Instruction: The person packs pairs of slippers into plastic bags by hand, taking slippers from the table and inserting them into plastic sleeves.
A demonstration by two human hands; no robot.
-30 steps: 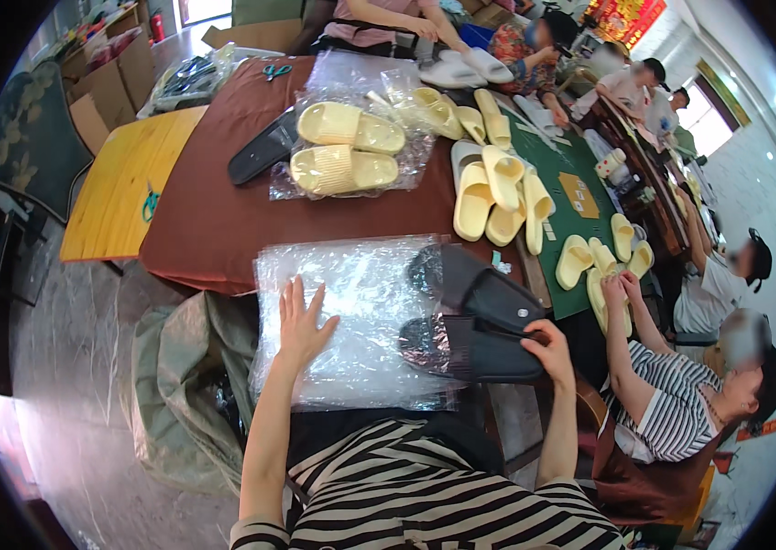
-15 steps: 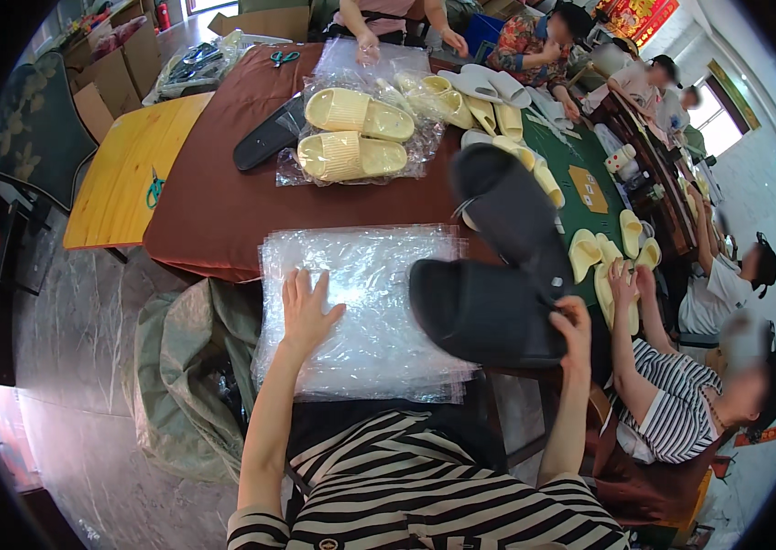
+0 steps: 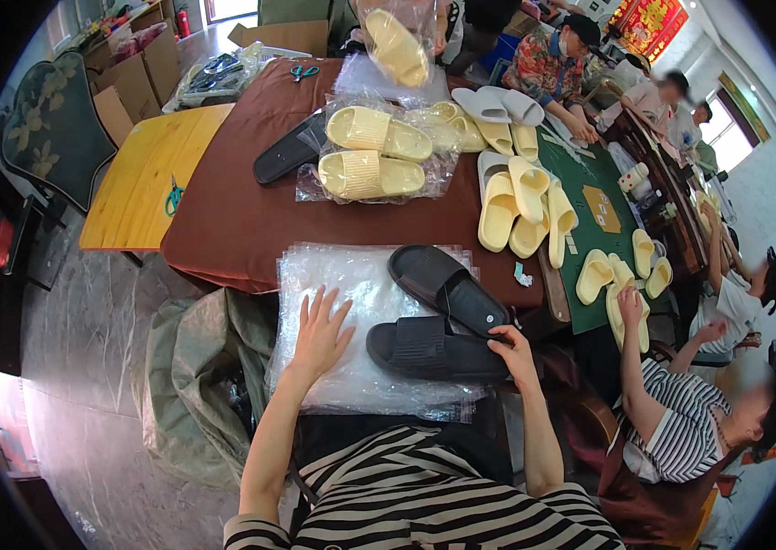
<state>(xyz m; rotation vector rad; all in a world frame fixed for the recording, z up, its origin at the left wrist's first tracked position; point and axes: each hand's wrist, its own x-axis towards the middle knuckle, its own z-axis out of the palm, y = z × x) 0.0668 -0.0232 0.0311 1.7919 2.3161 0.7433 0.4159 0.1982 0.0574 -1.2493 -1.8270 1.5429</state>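
Observation:
My left hand (image 3: 321,335) lies with fingers spread on a stack of clear plastic bags (image 3: 333,394) at the near table edge. A pair of black slide slippers is over the right part of that stack, toes pointing left. My right hand (image 3: 513,356) pinches them at the heel ends, thumb on the nearer slipper (image 3: 420,348) and fingers by the heel of the farther slipper (image 3: 448,286). The two slippers spread apart toward their toes. Whether they rest on the bags or hang just above, I cannot tell.
Bagged yellow slippers (image 3: 374,174) and a black slipper (image 3: 287,160) lie farther back on the brown cloth (image 3: 232,192). Loose yellow slippers (image 3: 498,211) stand right, near a co-worker in stripes (image 3: 681,394). Scissors (image 3: 173,195) rest on the yellow table (image 3: 131,202). A sack (image 3: 196,385) slumps left.
My right hand has brought the black slippers left onto the bag stack. My left hand stays on the bags. At the far end, a bagged yellow slipper is now raised.

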